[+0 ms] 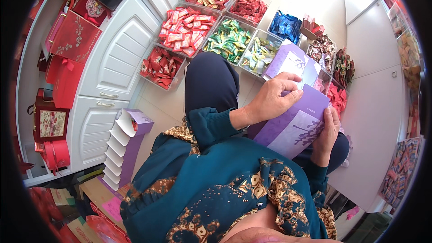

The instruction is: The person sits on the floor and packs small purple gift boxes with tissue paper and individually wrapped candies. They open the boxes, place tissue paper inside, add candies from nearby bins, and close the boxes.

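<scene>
I have both hands on the purple box, which sits just over the lap between the knees, tilted. Right hand grips its right edge, thumb on the front, fingers mostly hidden. Left hand is bent over the upper end, thumb and fingers curled at the edge; can't tell from this angle whether it's really pinching or only pressing. A lilac panel sits beyond that hand; can't tell whether it's part of the same box.

Progress, my read: the box looks not yet closed. Its inside is hidden, so no call on whether anything is in it. On the left stands a purple stack, white flaps showing down one side and a little red at the top; whether those count as finished or waiting, I can't say.

Plenty of stock left: clear bins on the floor ahead look well filled, with red-and-white packets, green packets, pale yellow packets and blue packets among them. Neither hand is in a bin, so I'd judge the present step is box handling only.
</scene>
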`<action>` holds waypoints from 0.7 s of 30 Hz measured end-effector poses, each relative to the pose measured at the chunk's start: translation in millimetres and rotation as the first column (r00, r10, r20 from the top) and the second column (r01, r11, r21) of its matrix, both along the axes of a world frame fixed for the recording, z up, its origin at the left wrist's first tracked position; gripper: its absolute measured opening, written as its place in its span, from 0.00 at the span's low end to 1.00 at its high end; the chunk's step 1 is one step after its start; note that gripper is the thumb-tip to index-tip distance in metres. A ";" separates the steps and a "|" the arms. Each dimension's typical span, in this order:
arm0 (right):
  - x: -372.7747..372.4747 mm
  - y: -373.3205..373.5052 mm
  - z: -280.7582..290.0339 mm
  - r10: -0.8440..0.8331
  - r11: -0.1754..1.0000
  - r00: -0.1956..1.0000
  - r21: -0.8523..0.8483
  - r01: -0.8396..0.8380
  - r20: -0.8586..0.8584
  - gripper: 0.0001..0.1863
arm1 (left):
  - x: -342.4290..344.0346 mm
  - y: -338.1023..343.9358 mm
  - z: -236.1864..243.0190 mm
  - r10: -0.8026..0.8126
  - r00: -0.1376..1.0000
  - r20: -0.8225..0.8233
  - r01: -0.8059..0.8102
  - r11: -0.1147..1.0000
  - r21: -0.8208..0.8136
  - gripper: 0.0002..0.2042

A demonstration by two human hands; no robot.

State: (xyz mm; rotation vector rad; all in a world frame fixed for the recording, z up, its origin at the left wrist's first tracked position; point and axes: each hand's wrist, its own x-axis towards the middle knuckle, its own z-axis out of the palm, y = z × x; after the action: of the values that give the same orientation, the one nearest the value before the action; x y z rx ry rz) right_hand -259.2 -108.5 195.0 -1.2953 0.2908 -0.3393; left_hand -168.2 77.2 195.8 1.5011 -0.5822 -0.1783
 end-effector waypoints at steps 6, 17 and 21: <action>3.9 -3.8 -0.4 0.067 0.864 0.996 -0.502 -0.026 0.064 0.06 | 2.4 6.0 -2.9 0.120 0.982 0.145 -0.134 0.987 0.090 0.12; -17.1 -16.4 14.2 0.259 0.721 0.964 -0.677 -0.147 0.067 0.07 | 2.6 22.4 4.2 -0.241 0.962 0.131 0.219 0.962 0.161 0.04; -24.1 -18.4 29.3 0.335 0.624 0.939 -0.765 -0.162 0.075 0.07 | 3.8 25.3 7.7 -0.352 0.917 0.189 0.325 0.932 0.158 0.05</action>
State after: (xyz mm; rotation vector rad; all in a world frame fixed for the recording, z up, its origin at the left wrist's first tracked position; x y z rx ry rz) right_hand -283.3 -127.0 224.2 -2.0845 -0.2657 -0.3682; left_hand -164.4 102.5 203.6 1.5399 -1.0242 -0.3284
